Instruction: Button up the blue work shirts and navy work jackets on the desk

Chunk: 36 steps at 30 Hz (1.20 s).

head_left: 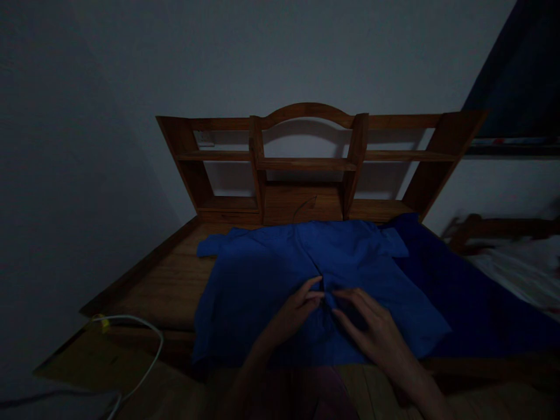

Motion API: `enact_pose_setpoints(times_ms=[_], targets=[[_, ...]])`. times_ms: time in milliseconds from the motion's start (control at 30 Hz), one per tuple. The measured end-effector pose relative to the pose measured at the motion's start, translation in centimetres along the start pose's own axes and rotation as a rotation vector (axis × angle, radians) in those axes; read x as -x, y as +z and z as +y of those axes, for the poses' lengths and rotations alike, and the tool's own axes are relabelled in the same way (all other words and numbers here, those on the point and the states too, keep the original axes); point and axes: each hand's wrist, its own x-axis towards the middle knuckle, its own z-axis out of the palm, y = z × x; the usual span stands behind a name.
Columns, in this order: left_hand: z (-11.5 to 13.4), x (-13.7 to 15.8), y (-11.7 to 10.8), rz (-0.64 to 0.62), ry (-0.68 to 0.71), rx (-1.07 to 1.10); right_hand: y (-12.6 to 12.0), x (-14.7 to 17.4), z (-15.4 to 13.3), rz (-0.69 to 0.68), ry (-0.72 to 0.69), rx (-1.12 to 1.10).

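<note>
A blue short-sleeved shirt point(258, 286) lies spread out on a wooden surface, its collar end away from me and its front opening running down the middle. Both my hands meet at that opening, in its lower half. My right hand point(370, 321) pinches the right-hand edge of the opening between thumb and fingers, raising a small fold. From the other side my left hand point(297, 306) has its fingertips closed at the left-hand edge, with one finger stretched above the rest. The room is dim, so any button between the fingertips cannot be made out.
A wooden shelf unit point(304, 165) stands at the back against the wall. Dark blue cloth point(472, 303) lies under the shirt's right side. Bare wooden boards point(175, 280) show at left, and a white cable point(153, 356) loops near the front left corner.
</note>
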Motion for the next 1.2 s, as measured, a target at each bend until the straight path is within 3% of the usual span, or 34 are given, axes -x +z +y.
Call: enact_pose_setpoints(times_ms=[167, 300, 533, 767, 1000, 1200], targets=[[0.9, 1.4, -0.5, -0.162, 0.051, 0.028, 0.8, 3.7, 0.8, -0.078, -0.028, 0.101], [1.1, 1.5, 0.1, -0.149, 0.124, -0.126, 2.0, 4.5, 1.5, -0.030, 0.006, 0.161], [-0.5, 1.9, 2.9, 0.035, 0.246, -0.446, 3.6, 5.1, 1.8, -0.055, -0.012, 0.154], [-1.7, 2.7, 4.1, 0.348, 0.049, -0.447, 3.3, 5.0, 1.9, -0.089, -0.010, 0.110], [-0.8, 3.3, 4.1, 0.172, 0.047, -0.563, 2.7, 3.1, 0.3, -0.088, 0.147, 0.055], [0.5, 3.5, 4.5, 0.147, -0.053, -0.588, 2.1, 2.5, 0.3, -0.165, 0.120, 0.001]])
